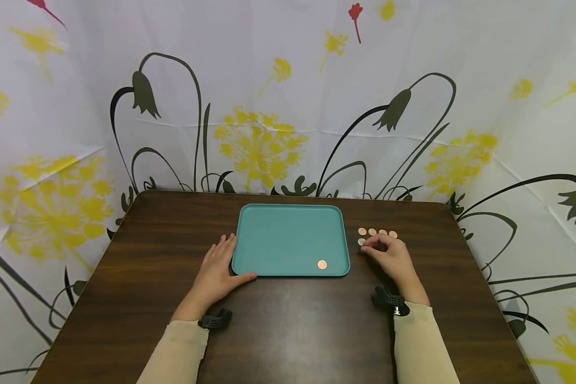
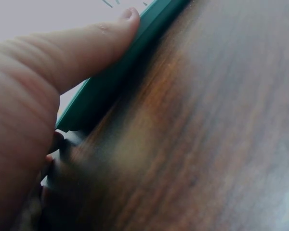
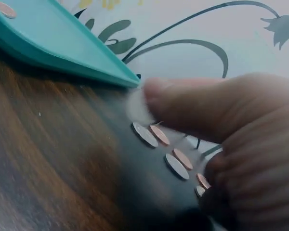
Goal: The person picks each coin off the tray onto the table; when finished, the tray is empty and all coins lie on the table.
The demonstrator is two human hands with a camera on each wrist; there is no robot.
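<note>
A teal tray [image 1: 288, 240] lies on the table with one copper coin [image 1: 322, 264] inside it, near its front right. My left hand [image 1: 216, 269] rests at the tray's front left corner, fingers straight along its left side. Its thumb [image 2: 101, 43] lies against the rim in the left wrist view. Just right of the tray, my right hand [image 1: 391, 258] pinches a silver coin [image 3: 137, 107], blurred at the thumb tip. Behind it on the table are several copper coins [image 1: 372, 232] in a row. Silver coins [image 3: 177, 166] lie beside copper ones, partly hidden by the hand.
The dark wooden table [image 1: 297, 330] ends at the back against a white curtain [image 1: 288, 96] printed with flowers. Black bands [image 1: 216, 319] sit on both wrists.
</note>
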